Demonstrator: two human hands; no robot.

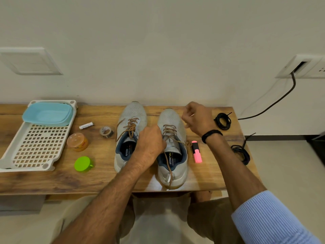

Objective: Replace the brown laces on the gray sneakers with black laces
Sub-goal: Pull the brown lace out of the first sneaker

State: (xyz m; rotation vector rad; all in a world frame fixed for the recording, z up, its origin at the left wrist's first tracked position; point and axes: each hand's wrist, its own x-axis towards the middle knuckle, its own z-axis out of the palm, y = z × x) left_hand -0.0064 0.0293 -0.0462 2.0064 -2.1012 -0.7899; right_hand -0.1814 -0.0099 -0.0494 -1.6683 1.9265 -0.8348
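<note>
**The lace is coming out sideways, toward the right hand**

The two gray sneakers are standing side by side on the wooden table [105,178]. Their toes are pointing away from the person, toward the wall, and their heels are sitting near the front edge. The work is going on at the right sneaker [173,120].

The left hand [151,143] is lying over its tongue, between the two shoes, with the fingers curled downward. I cannot tell whether they are pinching the lace or only pressing the shoe, because the back of the hand is hiding them. The right hand [197,118] is hanging raised just beside the toe, on the outer side. Its fingers are closed, and they seem to be pinching a pale tip of the brown lace [169,131]. Another loose end is trailing over the heel toward the person.

The lacing is running along the long axis of the shoe, so each crossing is leaving sideways. I judge that the right hand is the one for pulling, outward and upward, while the left one is steadying.

Room on that side is limited. A pink highlighter [197,153] is lying just beside the shoe. The black laces are waiting further right in two bundles, the far bundle [223,121] and the near bundle [241,154]. The near bundle is sitting close to the right edge of the table, and a wide pull could be sweeping it off. The left sneaker [133,111] is carrying its own brown lace.
</note>
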